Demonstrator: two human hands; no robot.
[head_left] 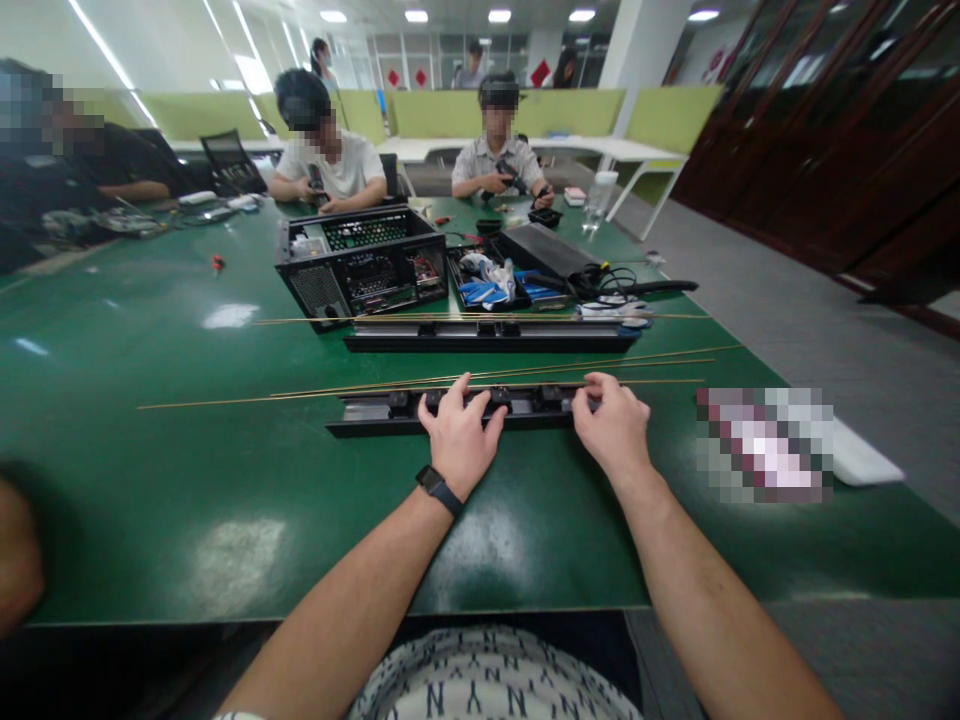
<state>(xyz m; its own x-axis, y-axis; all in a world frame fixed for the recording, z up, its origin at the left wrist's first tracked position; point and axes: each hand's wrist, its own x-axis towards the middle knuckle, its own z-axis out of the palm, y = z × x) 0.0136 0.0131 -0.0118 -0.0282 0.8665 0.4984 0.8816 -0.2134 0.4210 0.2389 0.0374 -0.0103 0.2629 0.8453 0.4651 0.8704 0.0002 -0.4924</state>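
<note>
A long black channel-shaped rail (367, 412) lies across the green table in front of me, with several small black blocks (551, 398) inside it. My left hand (461, 430), with a dark watch on its wrist, rests over the rail's middle, its fingers spread among the blocks. At the rail's right end, my right hand (616, 425) has its thumb and fingers curled around the edge; its fingertips are partly hidden. Thin brass-coloured rods (225, 402) lie along the far side of this rail, some passing behind my fingers.
A second black rail (487, 343) lies parallel farther off. Behind it stand an opened computer case (360, 265), a tray with blue-and-white gloves (487, 280) and black cables (622, 283). A white object (862, 455) lies at right. Co-workers (330, 155) sit across the table (150, 500).
</note>
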